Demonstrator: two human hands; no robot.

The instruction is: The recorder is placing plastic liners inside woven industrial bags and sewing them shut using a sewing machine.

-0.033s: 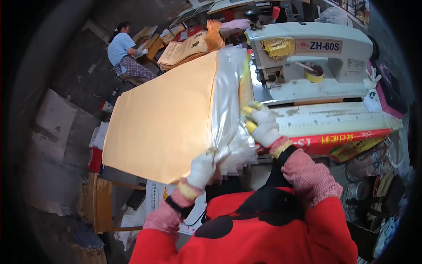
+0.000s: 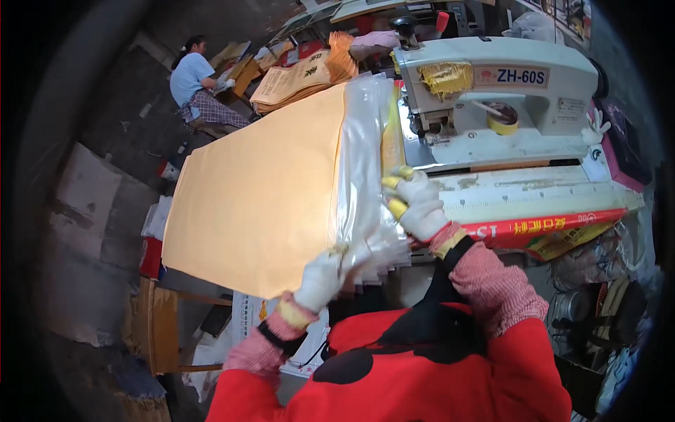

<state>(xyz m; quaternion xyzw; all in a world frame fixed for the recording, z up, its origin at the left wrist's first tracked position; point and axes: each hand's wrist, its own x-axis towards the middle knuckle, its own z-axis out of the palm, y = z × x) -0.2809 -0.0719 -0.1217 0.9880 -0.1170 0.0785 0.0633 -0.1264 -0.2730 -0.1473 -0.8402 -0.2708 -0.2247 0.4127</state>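
Note:
A stack of pale orange woven sacks (image 2: 260,190) lies in front of me, with clear plastic liners (image 2: 357,155) sticking out along its right edge. My left hand (image 2: 320,281), in a white glove, is closed on the near corner, where the sacks meet the liners. My right hand (image 2: 416,204), gloved with yellow-covered fingertips, is at the right edge of the liners. Its fingers are apart and point left; contact with the plastic is hard to tell. Beyond that hand stands a white sewing machine (image 2: 506,105).
A tape roll (image 2: 502,119) sits on the machine's bed. A red printed sheet (image 2: 520,235) covers the table's front edge at right. Printed orange sacks (image 2: 292,81) are piled behind. At far left a person in a light blue top (image 2: 190,77) sits. A wooden stool (image 2: 165,323) stands lower left.
My right hand has shifted slightly nearer to me and to the left. The sack stack's near edge has moved a little toward me with my left hand.

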